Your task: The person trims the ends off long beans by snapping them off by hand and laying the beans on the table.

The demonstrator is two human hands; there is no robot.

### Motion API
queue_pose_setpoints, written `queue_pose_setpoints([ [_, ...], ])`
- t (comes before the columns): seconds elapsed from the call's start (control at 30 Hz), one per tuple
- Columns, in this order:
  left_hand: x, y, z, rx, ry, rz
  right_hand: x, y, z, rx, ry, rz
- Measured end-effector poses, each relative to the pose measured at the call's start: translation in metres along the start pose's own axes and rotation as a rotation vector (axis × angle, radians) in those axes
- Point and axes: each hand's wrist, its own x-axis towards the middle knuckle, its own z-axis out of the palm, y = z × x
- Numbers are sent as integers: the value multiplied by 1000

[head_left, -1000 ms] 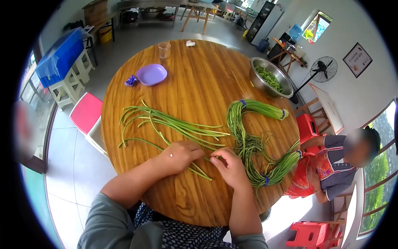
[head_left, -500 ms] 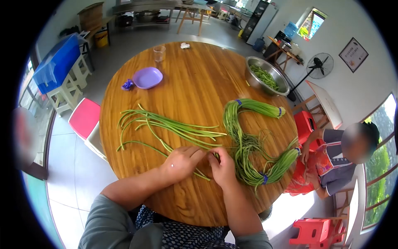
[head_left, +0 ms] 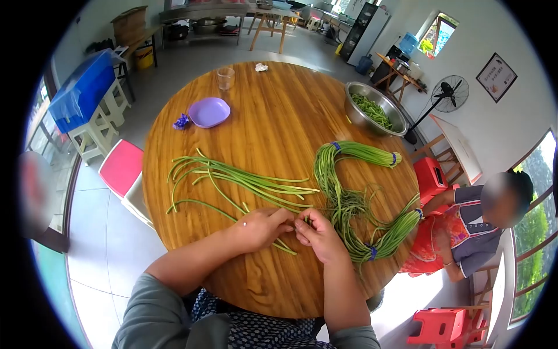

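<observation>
My left hand [head_left: 263, 228] and my right hand [head_left: 321, 234] are close together above the near part of the round table, fingers pinched. A green garlic scape runs between them; its held part is mostly hidden by the fingers. Left of and beyond my hands lie loose garlic scapes [head_left: 247, 179], spread in a rough fan, with a few ends showing under my left hand. To the right of my right hand is a curved pile of scapes in tied bundles, one bundle [head_left: 363, 152] farther off and another bundle [head_left: 392, 237] nearer, bound with blue bands.
A steel bowl [head_left: 383, 125] of cut green pieces stands at the table's far right. A purple dish [head_left: 209, 113], crumpled purple bands [head_left: 181, 121], a clear cup [head_left: 225, 79] and white tissue [head_left: 261, 67] lie farther off. A person [head_left: 471, 224] in a red apron sits at the right.
My hands have drawn together, the right hand turning so its fingers meet the left's. The seated person's hand at the right has shifted. The view has moved slightly.
</observation>
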Motion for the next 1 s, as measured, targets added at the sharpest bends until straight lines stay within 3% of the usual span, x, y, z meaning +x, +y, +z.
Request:
queue_pose_setpoints([
  [0.13, 3, -15, -17, 65, -154, 54, -3, -5, -9, -32, 85, -26],
  [0.2, 0, -21, -17, 46, -131, 89, -3, -9, -8, -441, 130, -153],
  [0.23, 0, -21, -18, 70, -144, 146, -3, -10, -4, -440, 123, -151],
  [0.3, 0, -21, -17, 92, -158, 207, -6, -15, 4, -789, 25, -187],
  [0.47, 0, -22, -9, 202, -102, 293, -7, -4, 14, -934, 1, -228],
  [0.53, -1, -20, -9, 241, -83, 306, -7, 1, 16, -1116, 70, -422],
  [0.63, -4, -15, -10, 296, -77, 247, -6, 9, 22, -1249, 166, -486],
  [0.7, -4, -8, -4, 296, -93, 196, 1, 13, 29, -1123, 269, -491],
  [0.77, -4, 0, 14, 162, 112, -81, 10, 21, 30, -889, 434, -531],
  [0.8, 1, 5, 18, 131, 104, -53, 16, 27, 31, -773, 485, -569],
  [0.87, 4, 10, 12, 21, 181, -218, 17, 25, 29, -660, 469, -567],
  [0.93, 2, 5, 11, 57, 254, -223, 20, 27, 28, -15, 313, -217],
  [0.97, 0, 2, 9, 89, 221, -171, 19, 27, 28, -15, 303, -251],
  [1.0, -1, 2, 8, 114, 187, -121, 19, 25, 30, -226, 360, -269],
])
